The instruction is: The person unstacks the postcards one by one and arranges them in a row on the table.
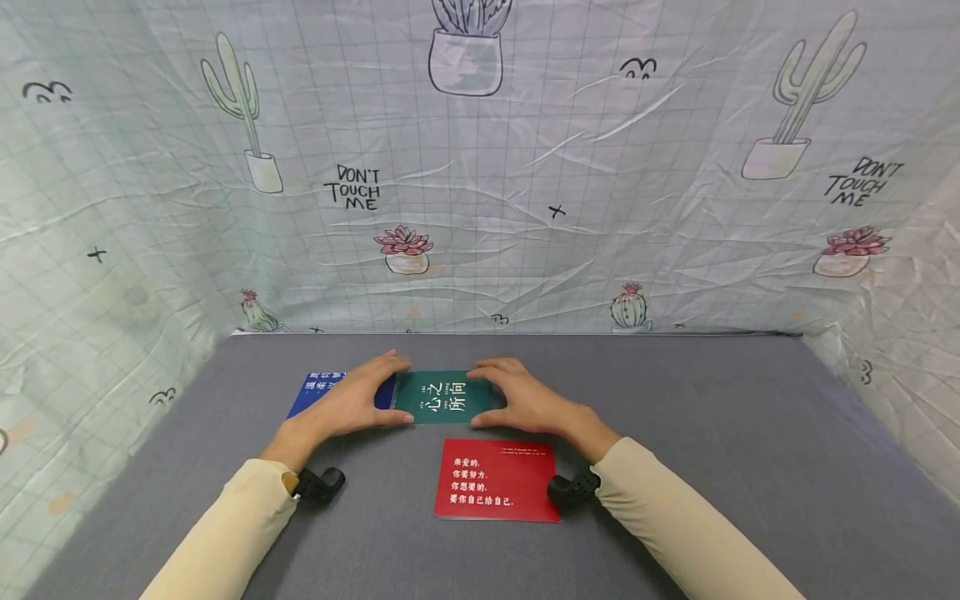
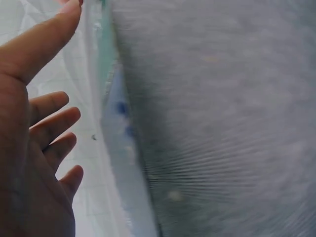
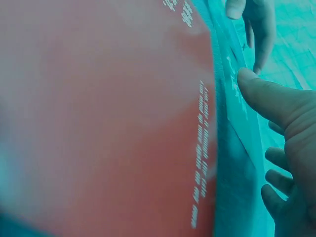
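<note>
Crosswise, with its long axis running left to right, the green card (image 1: 442,398) lies flat on the grey tabletop (image 1: 675,433) between the left hand (image 1: 352,400) and the right hand (image 1: 525,400). Neither is clearly nearer: the left hand is at the card's left end, the right hand at its right end. Each has its thumb by the near long edge and its forefinger by the far one, so the spread of the fingers runs across the card's short side, square to its length. That, I judge, is the relation any move from here turns on.

On both hands the thumb stands wide of the other fingers, which are gently extended, and nothing looks gripped. The wrist views suggest the fingers hang slightly above the card; whether any fingertip touches it, I cannot tell.

At the green card's left end the blue card (image 1: 307,402) meets it, partly hidden under the left hand; whether the two overlap or only abut is unclear. The red card (image 1: 495,479) lies nearer the person, a little right of the green one, also lengthwise left to right, with a strip of bare tabletop between them.
</note>
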A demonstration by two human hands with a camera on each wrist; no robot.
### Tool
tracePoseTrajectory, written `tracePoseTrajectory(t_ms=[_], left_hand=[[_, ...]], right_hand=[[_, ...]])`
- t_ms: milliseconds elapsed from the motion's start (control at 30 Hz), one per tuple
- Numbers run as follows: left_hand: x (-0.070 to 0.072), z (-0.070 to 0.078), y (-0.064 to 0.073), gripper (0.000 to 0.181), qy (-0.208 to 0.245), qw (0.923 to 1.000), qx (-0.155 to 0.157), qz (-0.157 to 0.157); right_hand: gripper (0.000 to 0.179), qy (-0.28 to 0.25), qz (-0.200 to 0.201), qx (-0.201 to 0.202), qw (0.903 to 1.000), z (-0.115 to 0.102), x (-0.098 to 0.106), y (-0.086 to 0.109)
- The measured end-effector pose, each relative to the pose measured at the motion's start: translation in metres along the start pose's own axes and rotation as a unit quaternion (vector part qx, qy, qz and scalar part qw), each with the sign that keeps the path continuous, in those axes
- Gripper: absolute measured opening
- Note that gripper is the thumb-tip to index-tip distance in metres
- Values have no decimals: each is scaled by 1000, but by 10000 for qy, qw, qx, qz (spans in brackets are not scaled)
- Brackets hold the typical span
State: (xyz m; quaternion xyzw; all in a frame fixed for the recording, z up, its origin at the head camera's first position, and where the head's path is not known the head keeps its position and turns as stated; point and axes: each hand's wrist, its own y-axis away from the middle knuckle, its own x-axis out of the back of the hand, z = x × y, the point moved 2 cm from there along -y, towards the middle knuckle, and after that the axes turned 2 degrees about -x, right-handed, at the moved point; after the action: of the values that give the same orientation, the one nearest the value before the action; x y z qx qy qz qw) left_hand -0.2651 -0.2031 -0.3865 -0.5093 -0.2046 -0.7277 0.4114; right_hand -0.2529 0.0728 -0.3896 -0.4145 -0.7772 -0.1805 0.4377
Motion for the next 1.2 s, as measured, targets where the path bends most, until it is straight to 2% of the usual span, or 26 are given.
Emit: tracePoseTrajectory(t_ms=[167,300,467,567,700,800,1000,1200], left_hand=[[9,10,1,84,153,9998,-61,129],[12,22,9,83,313,9990,-125,308],[7,35,26,80,595,9970,-133,481],[3,45,37,79,731,9956,-208,540],[-4,60,47,79,1060,9920,-323,609],[-11,71,53,80,1367,9884,-317,579],[-25,92,60,80,2039,9783,-295,222],[-37,103,61,87,1921,9804,-428,17]], right_hand=[[69,62,85,58,9999,-1,10,11],[71,204,99,116,9997,-6,16,24],[73,410,48,176,9990,-15,19,47],[72,418,100,350,9985,-21,20,61],[71,354,95,381,9986,-27,19,77],[71,264,74,363,9990,-30,17,88],[72,35,125,486,9987,-34,12,109],[75,-265,117,133,9995,-32,6,125]])
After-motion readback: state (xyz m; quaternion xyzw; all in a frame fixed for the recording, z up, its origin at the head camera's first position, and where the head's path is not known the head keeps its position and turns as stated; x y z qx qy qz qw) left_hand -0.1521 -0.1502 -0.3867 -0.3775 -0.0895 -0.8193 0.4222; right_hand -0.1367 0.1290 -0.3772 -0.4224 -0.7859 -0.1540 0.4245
